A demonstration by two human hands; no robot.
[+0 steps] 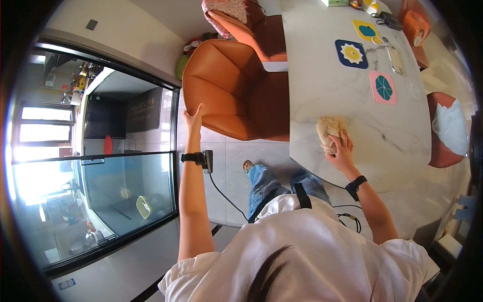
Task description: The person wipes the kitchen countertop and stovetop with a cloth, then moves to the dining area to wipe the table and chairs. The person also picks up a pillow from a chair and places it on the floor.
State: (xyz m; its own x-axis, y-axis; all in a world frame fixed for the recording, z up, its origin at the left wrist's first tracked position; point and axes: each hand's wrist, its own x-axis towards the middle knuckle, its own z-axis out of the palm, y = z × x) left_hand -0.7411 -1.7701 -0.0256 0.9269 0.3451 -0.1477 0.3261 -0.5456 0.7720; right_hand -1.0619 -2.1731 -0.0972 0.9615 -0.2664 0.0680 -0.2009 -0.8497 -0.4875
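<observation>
My left hand (194, 120) is at the edge of the backrest of an orange leather chair (222, 79), its thumb and fingers on either side of the rim. Some of those fingers are hidden. My right hand (341, 149) rests on a folded beige cloth (328, 128), fingers bent over its near part, pressing it on the white marbled table (324, 94). The cloth lies near the table's rounded near end. The chair's seat reaches under the left edge of the tabletop.
Pink (383, 87), navy (351, 54) and yellow coasters (366, 30) lie farther up the table, beside a phone-like object (395, 60). A second orange chair (253, 34) stands beyond. At left is a black-framed glass door (128, 188). A cable (230, 198) hangs from my left wrist.
</observation>
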